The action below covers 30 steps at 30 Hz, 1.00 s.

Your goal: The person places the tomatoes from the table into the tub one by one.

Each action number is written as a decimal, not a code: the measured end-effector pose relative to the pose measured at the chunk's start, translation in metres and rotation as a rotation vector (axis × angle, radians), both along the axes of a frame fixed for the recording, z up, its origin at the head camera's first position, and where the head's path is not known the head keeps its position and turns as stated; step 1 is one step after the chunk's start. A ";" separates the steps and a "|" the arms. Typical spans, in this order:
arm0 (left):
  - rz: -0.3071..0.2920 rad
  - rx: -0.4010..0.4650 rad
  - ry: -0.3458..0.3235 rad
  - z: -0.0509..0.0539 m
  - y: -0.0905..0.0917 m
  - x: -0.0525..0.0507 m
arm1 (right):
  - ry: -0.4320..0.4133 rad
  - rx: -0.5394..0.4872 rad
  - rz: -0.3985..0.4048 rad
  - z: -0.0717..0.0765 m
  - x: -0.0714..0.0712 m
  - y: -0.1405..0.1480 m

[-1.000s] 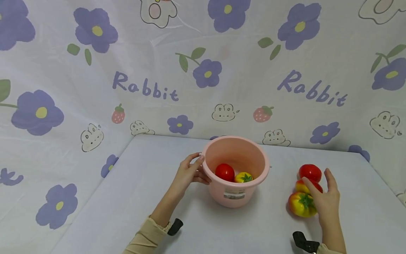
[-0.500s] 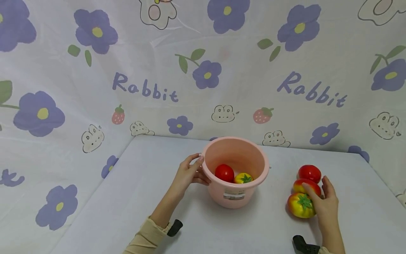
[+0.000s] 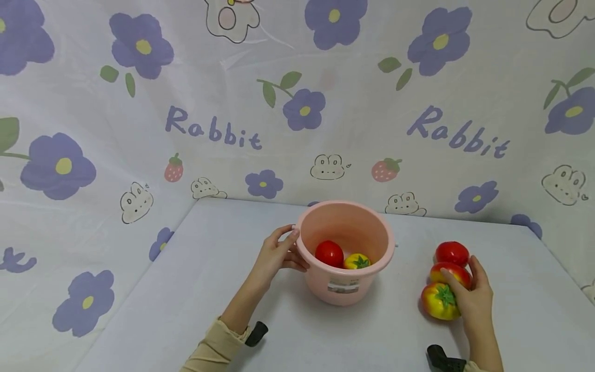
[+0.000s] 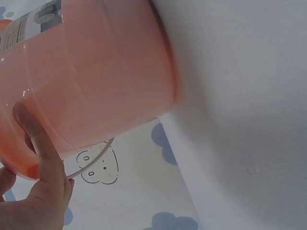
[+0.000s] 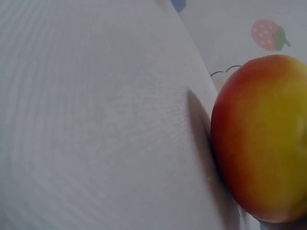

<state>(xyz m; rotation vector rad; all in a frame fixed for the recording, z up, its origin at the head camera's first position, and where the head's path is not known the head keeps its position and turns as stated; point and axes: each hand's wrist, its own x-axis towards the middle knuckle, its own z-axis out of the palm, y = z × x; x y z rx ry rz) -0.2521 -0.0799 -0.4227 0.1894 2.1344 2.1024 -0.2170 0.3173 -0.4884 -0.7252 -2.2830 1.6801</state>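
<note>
The left hand [image 3: 274, 254] grips the rim of the upright pink bucket [image 3: 321, 283], inside which lie a red tomato [image 3: 329, 253] and a yellow fruit with a green calyx [image 3: 357, 261]. On the white table [image 3: 209, 289] to the bucket's right, the right hand [image 3: 475, 302] curls thumb and fingers around a red-and-yellow fruit [image 3: 457, 270], between a glossy red fruit [image 3: 452, 253] behind and a green-topped yellow-red tomato [image 3: 438, 304] in front.

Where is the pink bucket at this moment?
In the head view, the pink bucket stands on the white table, slightly right of centre; the left hand grips it, and the right hand and three fruits are to its right.
</note>
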 end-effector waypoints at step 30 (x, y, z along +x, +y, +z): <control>-0.003 0.002 0.006 -0.001 0.000 0.001 | 0.162 0.097 0.050 0.073 -0.014 -0.034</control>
